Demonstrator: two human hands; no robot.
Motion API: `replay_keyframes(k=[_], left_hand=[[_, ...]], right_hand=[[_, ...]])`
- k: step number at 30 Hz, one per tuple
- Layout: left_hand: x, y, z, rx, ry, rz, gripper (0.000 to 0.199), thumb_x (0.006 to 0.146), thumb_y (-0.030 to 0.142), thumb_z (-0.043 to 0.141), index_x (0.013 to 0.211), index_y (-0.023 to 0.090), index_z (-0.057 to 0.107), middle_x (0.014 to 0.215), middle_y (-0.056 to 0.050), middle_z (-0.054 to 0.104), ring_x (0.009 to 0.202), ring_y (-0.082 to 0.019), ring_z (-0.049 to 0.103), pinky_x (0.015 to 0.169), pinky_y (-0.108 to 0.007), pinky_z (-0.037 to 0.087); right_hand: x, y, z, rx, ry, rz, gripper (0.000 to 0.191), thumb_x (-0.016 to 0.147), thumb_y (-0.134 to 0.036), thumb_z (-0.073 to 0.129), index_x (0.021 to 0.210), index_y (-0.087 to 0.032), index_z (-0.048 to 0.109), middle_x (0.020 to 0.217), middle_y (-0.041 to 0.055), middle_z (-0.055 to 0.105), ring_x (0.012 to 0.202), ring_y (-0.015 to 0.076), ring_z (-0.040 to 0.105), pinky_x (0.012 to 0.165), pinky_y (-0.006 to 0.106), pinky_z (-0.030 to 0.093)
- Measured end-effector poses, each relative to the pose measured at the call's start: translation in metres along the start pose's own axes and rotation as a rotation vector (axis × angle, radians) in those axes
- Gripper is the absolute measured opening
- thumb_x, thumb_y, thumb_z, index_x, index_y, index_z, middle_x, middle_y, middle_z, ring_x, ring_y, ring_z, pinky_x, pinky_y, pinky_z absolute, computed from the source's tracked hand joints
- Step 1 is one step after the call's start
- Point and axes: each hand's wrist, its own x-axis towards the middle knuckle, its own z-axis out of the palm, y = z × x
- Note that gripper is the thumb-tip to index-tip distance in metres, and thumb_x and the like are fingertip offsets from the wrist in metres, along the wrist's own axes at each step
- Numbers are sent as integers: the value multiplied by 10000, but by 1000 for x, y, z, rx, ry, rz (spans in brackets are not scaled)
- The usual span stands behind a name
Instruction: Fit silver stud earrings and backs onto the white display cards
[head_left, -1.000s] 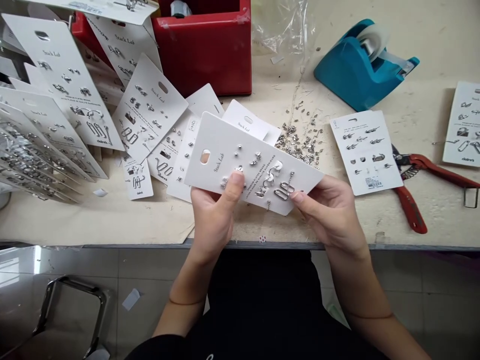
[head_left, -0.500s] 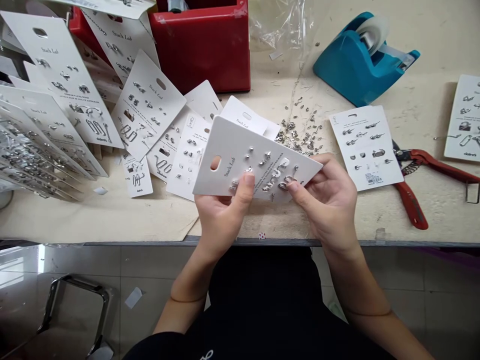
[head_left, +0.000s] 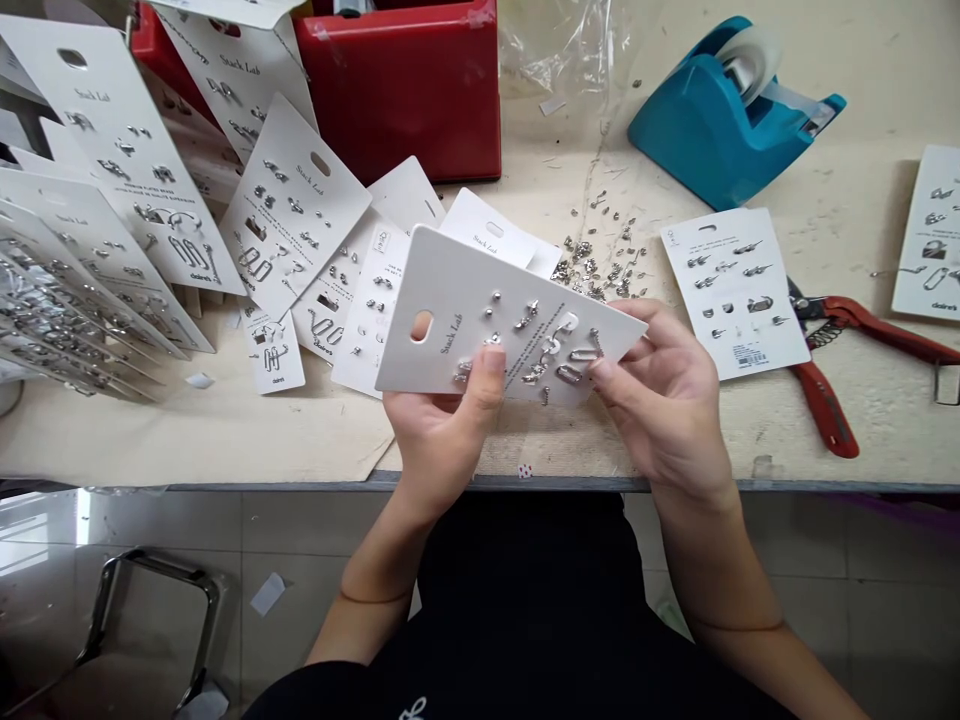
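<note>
A white earring card (head_left: 435, 280) with a hang hole and several pairs of silver earrings is held tilted above the table's front edge. My left hand (head_left: 442, 435) grips its lower left part, thumb on the front by the studs and fingers behind. At the right end my right hand (head_left: 667, 400) pinches the card, the thumb near the link-shaped earrings (head_left: 571, 365) and the fingers behind it. Small loose metal earring backs (head_left: 596, 265) lie in a scattered heap just beyond the card.
More earring cards (head_left: 296, 200) lean and overlap at the left, by a red box (head_left: 405, 95). A blue tape dispenser (head_left: 720, 125) stands at the back right. Red-handled pliers (head_left: 832, 400) lie partly under another card (head_left: 731, 300). A metal-framed stool (head_left: 157, 565) is on the floor.
My right thumb has slid right, off the link-shaped earrings, uncovering them. The held card has shifted slightly left at its hang-hole end.
</note>
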Motion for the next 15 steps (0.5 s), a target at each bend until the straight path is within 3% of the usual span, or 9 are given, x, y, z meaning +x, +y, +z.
replay_keyframes(k=[4, 8, 12, 15], left_hand=[[0, 0, -1, 2, -9, 6, 189, 918, 346, 702, 1050, 221, 650, 849, 23, 707, 795, -108, 730, 783, -218, 615], [-1, -3, -2, -5, -39, 102, 136, 922, 314, 696, 1031, 249, 647, 818, 34, 706, 746, -125, 735, 725, -233, 625], [-5, -10, -8, 21, -193, 183, 341, 909, 251, 711, 1223, 315, 595, 1030, 6, 702, 895, -135, 738, 744, -212, 618], [-3, -13, -12, 97, -230, 238, 433, 857, 266, 773, 1246, 333, 594, 1101, -2, 658, 845, -113, 707, 717, -224, 607]], right_hand=[[1, 1, -2, 9, -42, 41, 166, 802, -193, 796, 952, -256, 770, 929, -10, 744, 882, 77, 703, 818, 154, 597], [1, 1, -3, 44, -22, 106, 153, 810, -236, 795, 953, -288, 788, 921, -10, 766, 885, 106, 724, 825, 208, 616], [2, 0, -5, 54, 82, 89, 95, 787, -304, 821, 876, -292, 791, 899, -21, 761, 825, 104, 708, 771, 211, 609], [2, 1, -6, 33, 131, 34, 99, 772, -319, 835, 844, -284, 778, 838, -23, 737, 784, 106, 681, 729, 221, 590]])
